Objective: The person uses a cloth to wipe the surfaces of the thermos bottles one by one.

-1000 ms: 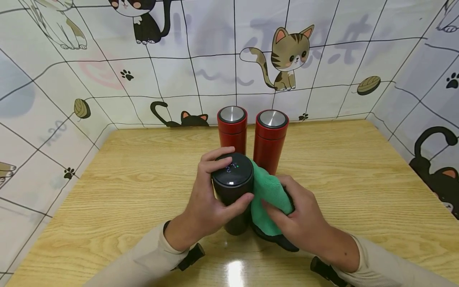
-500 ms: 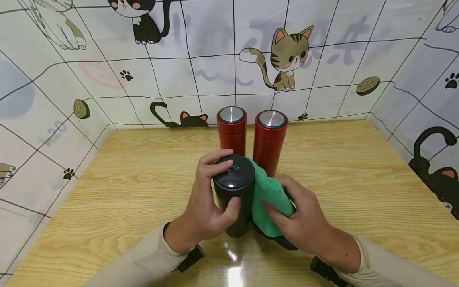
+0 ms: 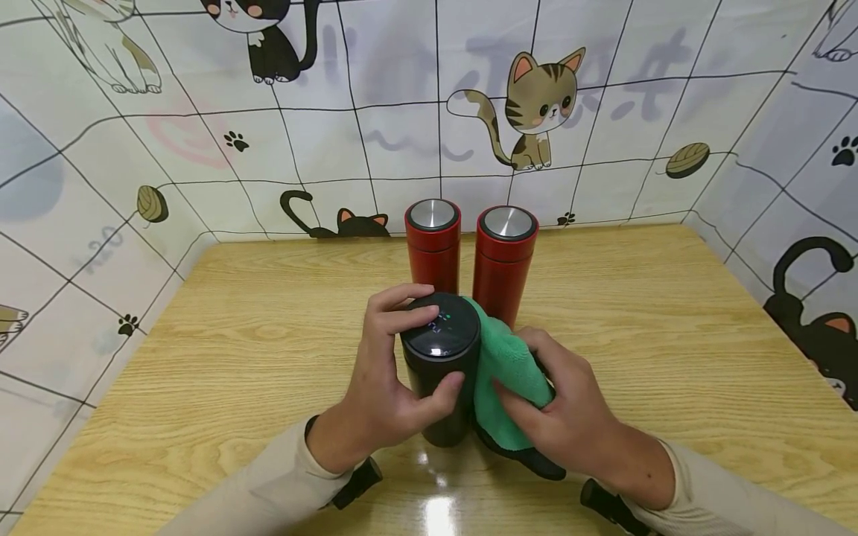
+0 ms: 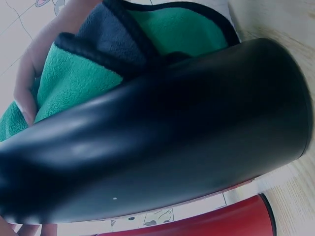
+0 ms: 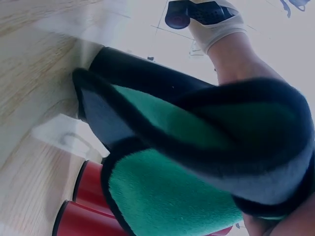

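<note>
A black thermos (image 3: 436, 374) stands on the table in the head view, small lit marks showing on its dark lid (image 3: 454, 336). My left hand (image 3: 383, 391) grips it near the top, fingers over the lid's left edge and thumb across the front. Pinched in my right hand (image 3: 570, 406) is a green microfibre cloth (image 3: 512, 365) with a grey underside and black edging, lying against the thermos's right side. In the left wrist view the thermos (image 4: 172, 132) hides part of the cloth (image 4: 78, 73). Folds of the cloth (image 5: 162, 191) partly cover the thermos (image 5: 142, 73) in the right wrist view.
Two red thermoses with steel-topped lids, a left one (image 3: 433, 249) and a right one (image 3: 504, 275), stand upright just behind the black one. The wooden table (image 3: 268, 313) meets a white cat-print backdrop (image 3: 402, 134) at the back and sides.
The black thermos has shifted slightly right and nearer, and its lit marks have moved relative to my fingers. My left thumb has changed position on it. The cloth stays against its side.
</note>
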A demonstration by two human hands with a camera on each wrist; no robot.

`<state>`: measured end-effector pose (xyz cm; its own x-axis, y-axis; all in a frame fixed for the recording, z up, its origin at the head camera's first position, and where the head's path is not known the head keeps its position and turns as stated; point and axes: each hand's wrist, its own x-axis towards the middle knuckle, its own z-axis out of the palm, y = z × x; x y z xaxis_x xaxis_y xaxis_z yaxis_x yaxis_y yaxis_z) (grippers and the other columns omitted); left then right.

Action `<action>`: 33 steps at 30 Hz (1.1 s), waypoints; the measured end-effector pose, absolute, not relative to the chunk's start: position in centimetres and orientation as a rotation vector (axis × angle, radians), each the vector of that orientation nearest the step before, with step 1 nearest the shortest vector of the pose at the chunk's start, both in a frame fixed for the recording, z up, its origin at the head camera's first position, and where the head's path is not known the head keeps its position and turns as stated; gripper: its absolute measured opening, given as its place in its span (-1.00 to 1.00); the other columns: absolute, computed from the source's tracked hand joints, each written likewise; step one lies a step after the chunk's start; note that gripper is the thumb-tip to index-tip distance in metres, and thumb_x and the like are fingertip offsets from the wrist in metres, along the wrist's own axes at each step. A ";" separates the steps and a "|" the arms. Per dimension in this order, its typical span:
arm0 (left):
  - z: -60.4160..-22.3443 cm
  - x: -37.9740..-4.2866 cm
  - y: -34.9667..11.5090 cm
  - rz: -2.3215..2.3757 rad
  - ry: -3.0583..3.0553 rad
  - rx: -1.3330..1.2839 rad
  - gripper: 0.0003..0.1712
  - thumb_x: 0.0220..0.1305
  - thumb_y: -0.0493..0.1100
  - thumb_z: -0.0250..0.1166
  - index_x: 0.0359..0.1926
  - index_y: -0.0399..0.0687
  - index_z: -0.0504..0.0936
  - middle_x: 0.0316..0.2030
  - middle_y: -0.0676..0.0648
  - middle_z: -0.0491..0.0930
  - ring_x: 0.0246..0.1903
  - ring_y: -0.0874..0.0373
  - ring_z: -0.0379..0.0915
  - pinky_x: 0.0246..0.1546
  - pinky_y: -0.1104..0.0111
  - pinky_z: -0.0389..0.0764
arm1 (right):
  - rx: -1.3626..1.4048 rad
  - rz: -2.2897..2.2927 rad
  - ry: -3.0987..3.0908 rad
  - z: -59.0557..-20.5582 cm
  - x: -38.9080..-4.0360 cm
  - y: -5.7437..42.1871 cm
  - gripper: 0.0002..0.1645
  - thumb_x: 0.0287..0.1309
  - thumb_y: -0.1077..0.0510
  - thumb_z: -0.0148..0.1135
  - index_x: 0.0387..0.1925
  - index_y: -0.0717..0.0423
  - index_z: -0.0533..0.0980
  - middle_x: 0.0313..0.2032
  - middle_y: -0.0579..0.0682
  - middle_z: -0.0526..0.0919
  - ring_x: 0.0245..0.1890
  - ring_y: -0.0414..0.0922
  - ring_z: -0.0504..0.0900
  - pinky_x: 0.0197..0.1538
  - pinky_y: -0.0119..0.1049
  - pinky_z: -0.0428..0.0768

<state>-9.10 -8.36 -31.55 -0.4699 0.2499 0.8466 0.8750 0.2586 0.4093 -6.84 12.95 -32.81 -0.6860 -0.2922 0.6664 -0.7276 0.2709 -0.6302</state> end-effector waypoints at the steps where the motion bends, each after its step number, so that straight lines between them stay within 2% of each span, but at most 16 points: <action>1: -31.6 -9.1 -8.3 -1.215 -1.875 -1.018 -0.34 0.33 0.17 0.19 0.08 -0.34 0.34 0.16 -0.37 0.33 0.18 -0.17 0.34 0.21 0.18 0.47 | 0.916 1.400 -2.116 -32.8 -6.8 12.9 -0.45 -0.13 0.59 0.33 -0.02 0.31 0.47 -0.17 0.08 0.65 -0.19 -0.26 0.61 0.00 -0.52 0.58; 5: -31.6 -9.1 -8.3 -1.217 -1.878 -1.011 -0.33 0.29 0.16 0.24 0.09 -0.33 0.34 0.14 -0.36 0.33 0.16 -0.15 0.33 0.20 0.18 0.47 | 0.887 1.408 -2.093 -32.7 -6.8 12.8 -0.46 -0.12 0.60 0.32 -0.02 0.32 0.47 -0.20 0.07 0.64 -0.22 -0.26 0.60 -0.04 -0.51 0.59; 12: -31.6 -9.1 -8.3 -1.224 -1.893 -0.990 -0.32 0.26 0.16 0.30 0.13 -0.29 0.38 0.12 -0.33 0.30 0.12 -0.12 0.29 0.16 0.17 0.44 | 0.934 1.371 -2.137 -32.8 -6.9 12.7 -0.47 -0.09 0.55 0.28 -0.02 0.19 0.50 -0.22 0.00 0.64 -0.27 -0.27 0.58 -0.12 -0.52 0.57; 19: -31.6 -9.1 -8.4 -1.216 -1.905 -0.987 -0.37 0.26 0.16 0.31 0.13 -0.21 0.48 0.13 -0.32 0.28 0.11 -0.12 0.31 0.13 0.18 0.46 | 0.935 1.413 -2.042 -32.8 -7.0 12.7 -0.45 -0.13 0.61 0.31 -0.02 0.34 0.47 -0.20 0.04 0.63 -0.23 -0.25 0.58 -0.03 -0.51 0.57; 25: -31.6 -9.1 -8.4 -1.205 -1.908 -0.989 -0.36 0.28 0.17 0.29 0.13 -0.24 0.44 0.16 -0.34 0.29 0.16 -0.15 0.29 0.15 0.15 0.44 | 0.965 1.432 -2.116 -32.9 -6.9 12.8 -0.48 -0.06 0.60 0.27 -0.02 0.26 0.47 -0.18 0.00 0.62 -0.24 -0.27 0.57 -0.07 -0.49 0.57; 30: -31.5 -9.1 -8.3 -1.240 -1.899 -1.014 -0.33 0.29 0.13 0.29 0.13 -0.32 0.37 0.23 -0.34 0.33 0.23 -0.18 0.33 0.23 0.15 0.46 | 0.941 1.407 -2.062 -32.7 -6.9 12.7 -0.44 -0.12 0.61 0.30 0.00 0.33 0.47 -0.19 0.04 0.63 -0.22 -0.24 0.58 -0.03 -0.50 0.57; 33: -31.4 -9.1 -8.3 -1.260 -1.904 -1.033 -0.32 0.30 0.12 0.29 0.15 -0.34 0.34 0.24 -0.34 0.34 0.24 -0.18 0.34 0.25 0.17 0.49 | 0.947 1.392 -2.083 -32.8 -6.9 12.7 -0.46 -0.11 0.60 0.29 -0.02 0.30 0.48 -0.20 0.03 0.62 -0.25 -0.25 0.57 -0.05 -0.51 0.56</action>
